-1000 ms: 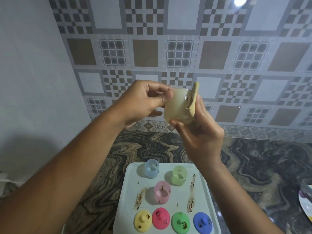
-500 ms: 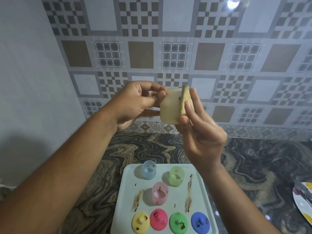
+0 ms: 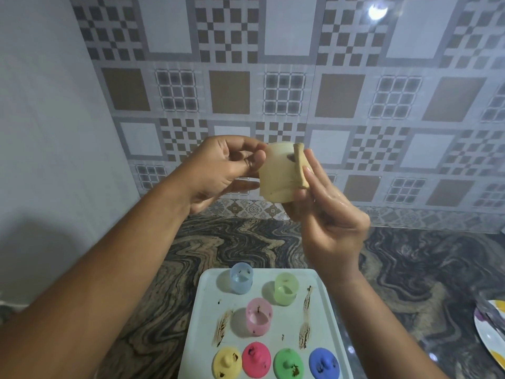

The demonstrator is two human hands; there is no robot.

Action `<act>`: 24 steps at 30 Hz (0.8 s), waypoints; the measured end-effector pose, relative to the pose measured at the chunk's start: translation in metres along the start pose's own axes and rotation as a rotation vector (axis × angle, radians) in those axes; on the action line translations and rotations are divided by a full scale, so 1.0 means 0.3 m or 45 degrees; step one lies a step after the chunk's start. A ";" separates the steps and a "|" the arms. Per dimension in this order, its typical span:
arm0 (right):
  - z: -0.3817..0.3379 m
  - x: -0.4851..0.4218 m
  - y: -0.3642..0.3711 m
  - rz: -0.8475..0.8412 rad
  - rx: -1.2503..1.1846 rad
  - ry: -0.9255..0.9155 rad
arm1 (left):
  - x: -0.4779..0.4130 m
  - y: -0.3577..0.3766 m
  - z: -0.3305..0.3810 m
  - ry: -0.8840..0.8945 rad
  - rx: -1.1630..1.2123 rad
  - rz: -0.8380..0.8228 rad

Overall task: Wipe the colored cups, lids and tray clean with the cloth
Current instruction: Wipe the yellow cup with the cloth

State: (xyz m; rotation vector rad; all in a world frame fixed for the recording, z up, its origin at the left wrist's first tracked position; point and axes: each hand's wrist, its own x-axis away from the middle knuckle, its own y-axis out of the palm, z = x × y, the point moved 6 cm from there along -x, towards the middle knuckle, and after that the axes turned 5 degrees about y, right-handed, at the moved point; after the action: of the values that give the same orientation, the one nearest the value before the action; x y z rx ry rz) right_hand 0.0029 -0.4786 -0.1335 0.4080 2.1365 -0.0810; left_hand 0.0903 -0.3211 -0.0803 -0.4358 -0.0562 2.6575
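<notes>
- Tiled wall [image 3: 341,94], marbled bench [image 3: 232,242]; stained tray [image 3: 289,324] below
- Yellow cup [image 3: 276,173] aloft; left hand [image 3: 218,168] pinches its end; right hand [image 3: 330,214] grips cloth [image 3: 299,165] against it
- Best: turn cup slowly, cloth pressed firm

Three cups [image 3: 259,315] stand on the tray [image 3: 287,329] behind a row of lids [image 3: 256,358].

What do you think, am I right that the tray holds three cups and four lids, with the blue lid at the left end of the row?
Not quite: the head view shows the blue lid at the right end of the row, and the yellow lid at the left end. The rest is right.
</notes>
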 end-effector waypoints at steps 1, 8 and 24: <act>0.005 -0.001 0.004 -0.007 0.003 0.033 | 0.001 -0.001 0.000 0.007 -0.017 0.009; 0.016 -0.008 0.017 0.070 -0.179 0.334 | 0.012 0.001 0.021 0.086 -0.169 0.040; 0.045 0.002 0.039 -0.024 0.404 -0.071 | 0.007 0.016 0.015 0.207 -0.096 0.095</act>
State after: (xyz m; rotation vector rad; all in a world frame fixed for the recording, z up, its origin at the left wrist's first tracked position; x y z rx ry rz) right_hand 0.0169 -0.4702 -0.1406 0.5624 2.0760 -0.4415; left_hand 0.0851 -0.3244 -0.0773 -0.6894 -0.0922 2.6892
